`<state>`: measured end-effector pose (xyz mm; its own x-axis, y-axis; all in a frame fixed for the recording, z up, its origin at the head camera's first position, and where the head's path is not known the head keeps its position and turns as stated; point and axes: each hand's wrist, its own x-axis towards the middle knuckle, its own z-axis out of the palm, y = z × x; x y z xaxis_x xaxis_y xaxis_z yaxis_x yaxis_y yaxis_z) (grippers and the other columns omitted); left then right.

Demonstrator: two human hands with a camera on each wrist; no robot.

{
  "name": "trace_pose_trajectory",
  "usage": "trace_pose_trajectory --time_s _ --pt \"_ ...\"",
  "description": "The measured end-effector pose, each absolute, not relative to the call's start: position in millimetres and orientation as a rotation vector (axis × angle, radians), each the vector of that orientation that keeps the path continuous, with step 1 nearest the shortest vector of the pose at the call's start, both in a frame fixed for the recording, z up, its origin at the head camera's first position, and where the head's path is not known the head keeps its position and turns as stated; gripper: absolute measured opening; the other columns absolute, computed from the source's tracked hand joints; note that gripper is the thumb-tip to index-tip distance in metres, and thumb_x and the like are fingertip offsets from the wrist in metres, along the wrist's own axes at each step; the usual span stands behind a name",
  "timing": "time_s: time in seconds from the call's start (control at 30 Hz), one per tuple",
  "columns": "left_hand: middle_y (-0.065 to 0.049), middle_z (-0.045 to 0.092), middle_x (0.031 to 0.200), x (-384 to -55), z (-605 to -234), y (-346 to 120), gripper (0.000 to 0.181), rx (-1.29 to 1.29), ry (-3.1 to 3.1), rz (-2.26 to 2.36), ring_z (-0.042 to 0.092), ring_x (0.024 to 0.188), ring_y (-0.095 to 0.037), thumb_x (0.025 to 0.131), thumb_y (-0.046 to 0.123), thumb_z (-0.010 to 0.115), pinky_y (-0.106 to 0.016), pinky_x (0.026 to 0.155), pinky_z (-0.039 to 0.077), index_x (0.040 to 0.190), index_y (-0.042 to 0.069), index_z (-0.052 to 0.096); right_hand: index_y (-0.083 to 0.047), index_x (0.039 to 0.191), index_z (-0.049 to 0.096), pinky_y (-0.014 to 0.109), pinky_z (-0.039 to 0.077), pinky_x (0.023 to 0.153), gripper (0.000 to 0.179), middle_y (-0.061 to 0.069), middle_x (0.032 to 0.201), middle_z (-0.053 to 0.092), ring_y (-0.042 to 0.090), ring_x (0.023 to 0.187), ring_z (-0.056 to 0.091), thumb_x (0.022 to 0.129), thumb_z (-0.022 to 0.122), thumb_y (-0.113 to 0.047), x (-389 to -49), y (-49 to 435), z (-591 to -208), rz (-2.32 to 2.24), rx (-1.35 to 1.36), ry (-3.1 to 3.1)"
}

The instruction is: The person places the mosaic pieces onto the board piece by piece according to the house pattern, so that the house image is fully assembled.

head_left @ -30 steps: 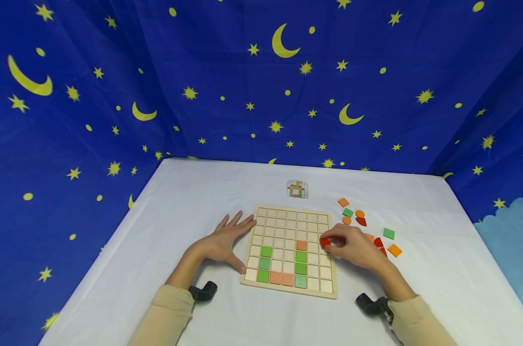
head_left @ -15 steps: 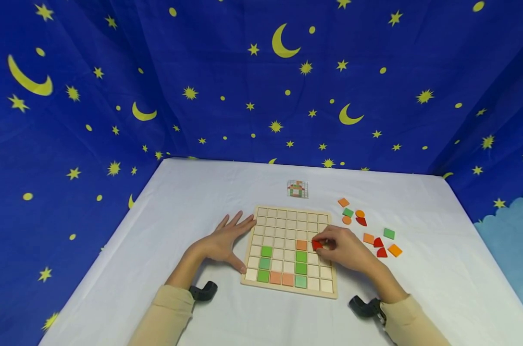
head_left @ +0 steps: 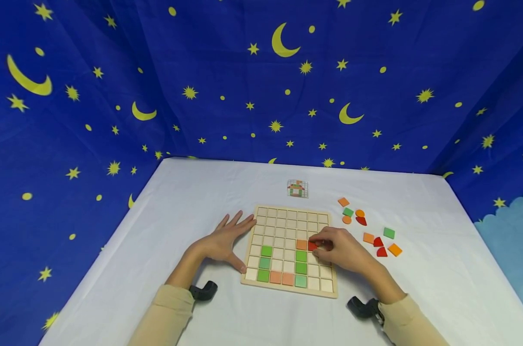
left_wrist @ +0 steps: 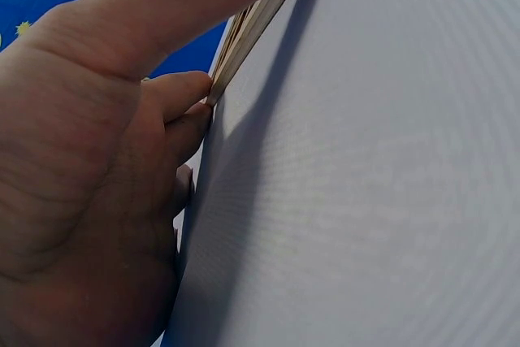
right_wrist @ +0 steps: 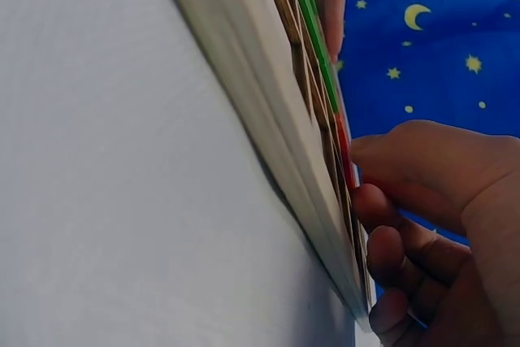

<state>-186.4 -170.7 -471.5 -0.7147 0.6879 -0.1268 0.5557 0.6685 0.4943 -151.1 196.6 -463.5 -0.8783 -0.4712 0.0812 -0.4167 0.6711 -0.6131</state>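
A wooden grid board [head_left: 280,224] lies on the table with green, orange and pink square tiles in some cells. My left hand [head_left: 220,243] is spread along its left side, thumb and fingertips at the edge; the left wrist view shows the thumb against the board's side. My right hand [head_left: 341,247] pinches a red tile [head_left: 312,245] between thumb and index finger over the cell just right of the orange tile [head_left: 302,245]. In the right wrist view the red tile [right_wrist: 346,156] sits low at the grid, beside the fingertips. Part of it is hidden by the fingers.
A small pattern card [head_left: 297,189] lies beyond the board. Loose tiles are scattered to the right: a green square [head_left: 389,233], an orange square [head_left: 394,250], red quarter-circles [head_left: 381,252] and orange discs [head_left: 359,213]. A blue star-patterned curtain [head_left: 261,96] hangs behind the white table.
My right hand has moved left from the board's right edge with the red tile, bringing it down next to the orange tile. The left hand has stayed in place.
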Motion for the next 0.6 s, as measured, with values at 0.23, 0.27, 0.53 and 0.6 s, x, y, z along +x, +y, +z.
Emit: trace_pose_trajectory --time_s 0.23,0.27,0.53,0.6 --pt "0.004 0.006 0.161 -185 -472 -171 0.132 0.989 2.584 0.613 -0.008 0.145 -0.025 0.052 0.074 0.076 -0.048 0.113 -0.010 0.156 0.019 0.015 -0.020 0.107 0.073 0.024 0.048 0.062 0.022 -0.014 0.091 0.063 0.009 0.074 0.055 0.085 0.074 -0.018 -148 207 -463 -1.067 -0.745 2.788" --pt "0.004 0.006 0.161 -185 -472 -171 0.132 0.989 2.580 0.615 -0.008 0.145 -0.025 0.052 0.074 0.077 -0.048 0.113 -0.011 0.156 0.019 0.015 -0.020 0.107 0.073 0.024 0.048 0.061 0.022 -0.015 0.091 0.062 0.009 0.074 0.054 0.085 0.074 -0.018 -147 210 -463 -1.067 -0.735 2.790" --pt "0.004 0.005 0.161 -186 -472 -170 0.133 0.984 2.584 0.607 -0.009 0.145 -0.025 0.052 0.074 0.077 -0.047 0.114 -0.010 0.156 0.019 0.015 -0.024 0.109 0.072 0.024 0.047 0.057 0.022 -0.014 0.089 0.062 0.011 0.072 0.054 0.087 0.072 -0.022 -140 239 -461 -1.077 -0.600 2.815" --pt "0.004 0.004 0.161 -186 -472 -170 0.133 0.976 2.584 0.603 -0.009 0.145 -0.024 0.052 0.074 0.076 -0.047 0.113 -0.011 0.156 0.020 0.014 -0.024 0.110 0.072 0.024 0.047 0.058 0.022 -0.013 0.090 0.063 0.011 0.073 0.055 0.087 0.072 -0.022 -137 247 -458 -1.092 -0.571 2.811"
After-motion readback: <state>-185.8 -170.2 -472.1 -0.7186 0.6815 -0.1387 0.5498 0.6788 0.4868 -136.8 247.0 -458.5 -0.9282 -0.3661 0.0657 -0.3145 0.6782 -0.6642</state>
